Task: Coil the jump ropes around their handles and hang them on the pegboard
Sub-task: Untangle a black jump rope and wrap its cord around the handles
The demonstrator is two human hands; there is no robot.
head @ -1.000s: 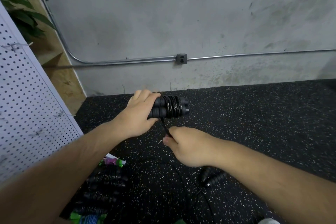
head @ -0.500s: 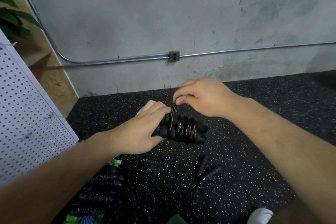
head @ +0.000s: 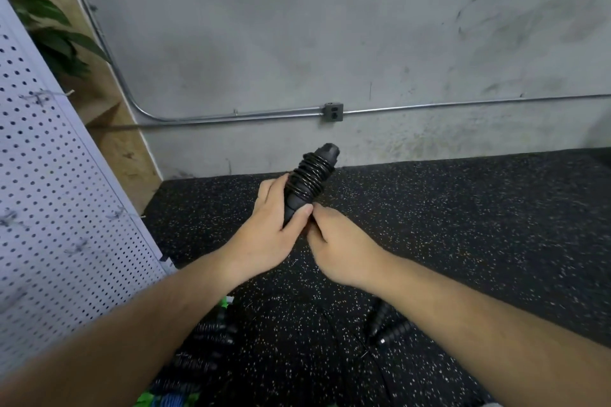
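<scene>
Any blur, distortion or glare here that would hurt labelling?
Head view: wide-angle lens bows the conduit and the floor edge; coiled jump rope and left hand are sharp; rope pile at lower left is dark and soft; no glare.

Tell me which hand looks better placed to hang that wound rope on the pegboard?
Left, probably. The left hand grips the coiled jump rope, and the pegboard stands on that side. The right hand is curled at the bundle's lower end.
</scene>
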